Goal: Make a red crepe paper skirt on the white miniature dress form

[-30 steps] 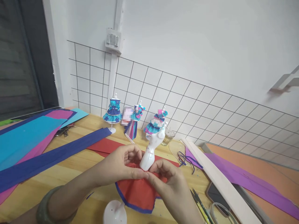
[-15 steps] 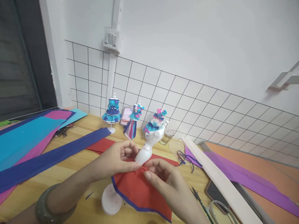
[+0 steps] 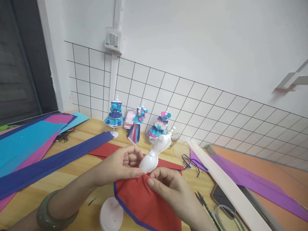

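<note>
A small white mannequin [image 3: 154, 154] leans to the right between my hands, its round white base [image 3: 111, 214] showing at the lower left. Around the mannequin's lower end hangs a red paper skirt [image 3: 144, 202] with a blue edge strip along its hem. With thumb and fingers, my left hand [image 3: 128, 162] pinches the skirt's gathered top on the left. From the right, my right hand [image 3: 166, 183] pinches the same gathered edge. The mannequin's stand is mostly hidden behind the skirt.
Dressed mini mannequins [image 3: 115, 115] stand by the wall grid. Blue paper [image 3: 60, 160] and cyan sheets [image 3: 26, 144] lie left; a pale strip [image 3: 226, 183], purple paper [image 3: 260, 183], scissors [image 3: 204, 205] and a tape roll [image 3: 228, 216] lie right. A red strip [image 3: 103, 149] lies behind my hands.
The mannequin has tilted slightly and its base has shifted down and left. The red skirt hangs lower, and its gathered top sits slightly lower at my fingers.
</note>
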A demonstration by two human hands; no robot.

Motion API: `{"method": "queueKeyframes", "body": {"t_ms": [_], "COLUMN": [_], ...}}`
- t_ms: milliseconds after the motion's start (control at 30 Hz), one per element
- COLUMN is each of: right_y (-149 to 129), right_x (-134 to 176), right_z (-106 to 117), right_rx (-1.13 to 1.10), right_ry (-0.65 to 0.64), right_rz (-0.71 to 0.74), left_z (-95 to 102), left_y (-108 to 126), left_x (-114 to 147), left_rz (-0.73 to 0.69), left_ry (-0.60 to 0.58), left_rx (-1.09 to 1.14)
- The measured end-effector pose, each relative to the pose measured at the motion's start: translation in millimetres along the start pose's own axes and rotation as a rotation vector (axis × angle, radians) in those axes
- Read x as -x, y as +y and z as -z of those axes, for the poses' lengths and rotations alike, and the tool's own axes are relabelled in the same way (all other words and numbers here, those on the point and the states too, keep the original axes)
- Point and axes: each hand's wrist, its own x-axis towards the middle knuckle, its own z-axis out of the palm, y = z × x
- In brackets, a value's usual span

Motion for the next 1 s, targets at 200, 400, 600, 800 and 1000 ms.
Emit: {"method": "queueKeyframes", "body": {"t_ms": [200, 400, 600, 800, 1000], "right_y": [-0.4, 0.0, 2.7, 4.8, 6.1], "right_x": [-0.5, -3.6, -5.4, -6.3, -7.7], "right_z": [-5.5, -6.8, -6.7, -7.6, -6.7], "right_rx": [0.129, 0.192, 0.212, 0.212, 0.195], "right_ry": [0.081, 0.123, 0.151, 0.148, 0.166], "right_rz": [0.009, -0.015, 0.005, 0.016, 0.016], "left_z": [0.5, 0.8, -0.2, -3.8, -2.8], "left_y": [-5.8, -6.9, -9.1, -9.0, -8.9], "left_x": [-1.4, -2.8, -4.0, -5.0, -3.9], "left_rz": [0.015, 0.008, 0.021, 0.014, 0.014], "left_ry": [-0.001, -0.038, -0.025, 0.025, 0.011], "left_rx": [0.022, 0.091, 0.074, 0.04, 0.01]}}
